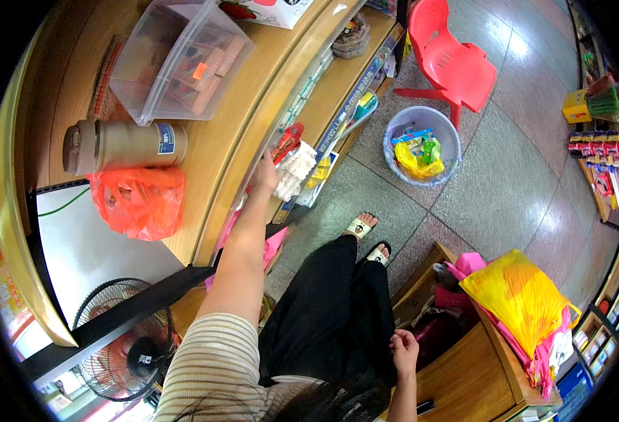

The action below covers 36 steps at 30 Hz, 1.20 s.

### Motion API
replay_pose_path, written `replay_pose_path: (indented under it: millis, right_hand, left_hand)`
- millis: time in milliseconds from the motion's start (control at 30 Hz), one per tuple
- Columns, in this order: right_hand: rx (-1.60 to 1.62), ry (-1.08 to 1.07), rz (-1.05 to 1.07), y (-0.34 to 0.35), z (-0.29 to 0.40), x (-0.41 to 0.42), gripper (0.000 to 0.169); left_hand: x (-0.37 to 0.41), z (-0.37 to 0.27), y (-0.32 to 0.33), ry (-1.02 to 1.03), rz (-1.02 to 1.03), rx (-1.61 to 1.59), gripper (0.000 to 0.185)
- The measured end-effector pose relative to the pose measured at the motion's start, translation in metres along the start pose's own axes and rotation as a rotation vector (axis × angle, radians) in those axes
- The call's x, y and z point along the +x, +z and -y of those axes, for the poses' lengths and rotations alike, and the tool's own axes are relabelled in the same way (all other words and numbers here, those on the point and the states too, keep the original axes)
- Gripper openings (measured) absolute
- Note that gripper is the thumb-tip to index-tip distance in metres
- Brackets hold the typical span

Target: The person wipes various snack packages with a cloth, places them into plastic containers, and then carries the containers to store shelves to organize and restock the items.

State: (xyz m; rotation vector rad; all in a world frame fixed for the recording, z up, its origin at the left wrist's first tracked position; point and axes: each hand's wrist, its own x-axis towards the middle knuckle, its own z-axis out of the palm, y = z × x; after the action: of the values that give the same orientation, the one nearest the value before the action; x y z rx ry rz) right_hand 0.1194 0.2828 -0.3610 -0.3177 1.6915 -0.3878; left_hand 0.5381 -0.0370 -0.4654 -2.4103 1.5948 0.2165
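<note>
My left arm stretches to the shelf under the wooden counter (235,153). My left hand (266,174) is at the shelf's edge, beside a red packet (288,142) and a bunched white cloth (296,170). Its fingers are partly hidden, so whether they grip the packet cannot be told. My right hand (405,348) hangs low by my dark trousers, fingers curled loosely and no object visible in it. Close to it, an open wooden drawer or cabinet (420,285) contains pink and dark items.
A beige tumbler (130,145), a red plastic bag (140,203) and a clear plastic bin (182,68) rest on the counter. A fan (124,343) stands lower left. On the tiled floor are a waste basket (449,169) and a red chair (449,63). A yellow bag (518,295) lies at right.
</note>
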Motion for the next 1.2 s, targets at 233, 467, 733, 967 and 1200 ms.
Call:
replay_pose_path:
  millis: [233, 467, 733, 967, 1200]
  right_hand:
    - [0.011, 0.039, -0.023, 0.003, -0.006, 0.005, 0.013]
    - [0.033, 0.025, -0.062, 0.001, -0.003, 0.012, 0.012]
    - [0.166, 0.147, -0.103, 0.009, -0.012, 0.018, 0.014]
    - [0.161, 0.132, -0.088, 0.022, 0.022, 0.027, 0.014]
    - [0.188, 0.154, -0.123, 0.024, 0.018, 0.028, 0.014]
  left_hand:
    - [-0.033, -0.03, -0.053, 0.137, -0.119, -0.145, 0.061]
    - [0.061, -0.133, -0.031, 0.204, -0.098, -0.124, 0.049]
    - [0.065, -0.159, -0.032, 0.327, -0.136, 0.153, 0.062]
    - [0.112, -0.132, 0.011, 0.666, -0.192, 0.165, 0.053]
    - [0.103, -0.095, 0.006, 0.753, -0.108, 0.147, 0.06]
